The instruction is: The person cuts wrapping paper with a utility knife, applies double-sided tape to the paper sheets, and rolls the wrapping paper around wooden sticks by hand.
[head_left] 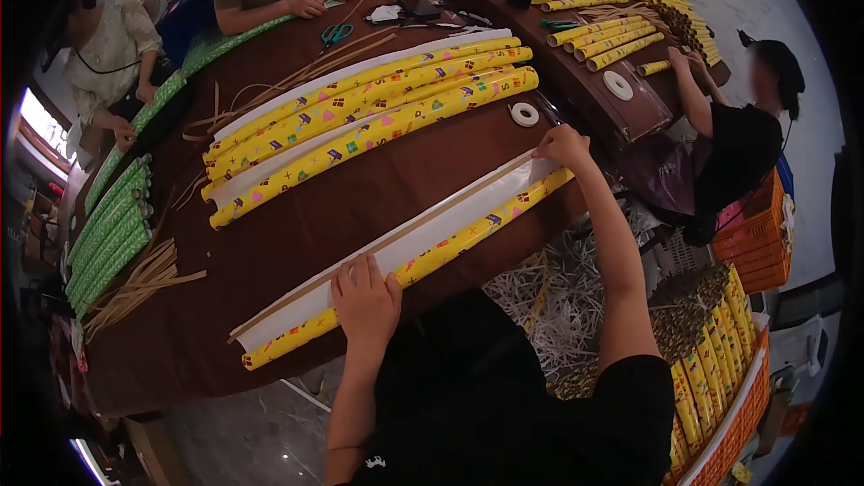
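Observation:
In front of me a yellow patterned paper roll (459, 238) lies partly unrolled, its white inner side facing up. A thin brown strip (432, 212) runs along the far edge of the white side. My left hand (366, 295) lies flat on the paper near its left end, fingers spread. At the right end my right hand (563, 146) has its fingers pinched together at the strip's end and paper edge. A white tape roll (524, 114) sits just beyond my right hand.
Several yellow rolls (378, 126) lie across the brown table (297, 256). Green rolls (110, 238) and loose strips (144, 283) are at the left, scissors (337, 34) at the back. Co-workers sit around. Shredded paper (562, 306) and an orange crate (733, 423) stand at lower right.

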`<state>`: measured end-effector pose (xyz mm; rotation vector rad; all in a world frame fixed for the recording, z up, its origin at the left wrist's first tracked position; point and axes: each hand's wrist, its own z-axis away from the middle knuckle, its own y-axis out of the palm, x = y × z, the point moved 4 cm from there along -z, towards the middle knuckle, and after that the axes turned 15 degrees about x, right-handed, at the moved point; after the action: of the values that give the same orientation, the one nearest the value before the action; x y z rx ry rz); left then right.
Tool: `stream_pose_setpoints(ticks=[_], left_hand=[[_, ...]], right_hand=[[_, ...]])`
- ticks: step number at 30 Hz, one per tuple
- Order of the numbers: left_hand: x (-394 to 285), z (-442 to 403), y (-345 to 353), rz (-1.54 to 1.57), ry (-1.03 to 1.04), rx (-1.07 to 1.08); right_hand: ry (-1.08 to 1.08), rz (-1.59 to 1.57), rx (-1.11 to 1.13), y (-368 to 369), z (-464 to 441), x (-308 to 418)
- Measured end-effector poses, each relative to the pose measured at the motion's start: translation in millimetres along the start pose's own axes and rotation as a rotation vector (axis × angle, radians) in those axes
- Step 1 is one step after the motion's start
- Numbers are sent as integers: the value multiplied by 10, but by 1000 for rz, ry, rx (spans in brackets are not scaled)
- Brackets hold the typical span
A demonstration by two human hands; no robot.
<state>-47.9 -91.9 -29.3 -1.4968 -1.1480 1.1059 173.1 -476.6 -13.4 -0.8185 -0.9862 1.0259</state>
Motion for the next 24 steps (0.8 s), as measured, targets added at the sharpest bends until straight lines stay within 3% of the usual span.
stream_pose_setpoints(ticks=[6,11,24], left_hand=[[0,13,31,-28,3,-7],[-11,10,24,-23,7,-6],[-10,28,41,-28,4,22]], right_hand=[[138,-24,-8,-36,-74,-196],[-31,-386,-21,29,-327,-576],[-42,-556,-254,167,-488,-797]])
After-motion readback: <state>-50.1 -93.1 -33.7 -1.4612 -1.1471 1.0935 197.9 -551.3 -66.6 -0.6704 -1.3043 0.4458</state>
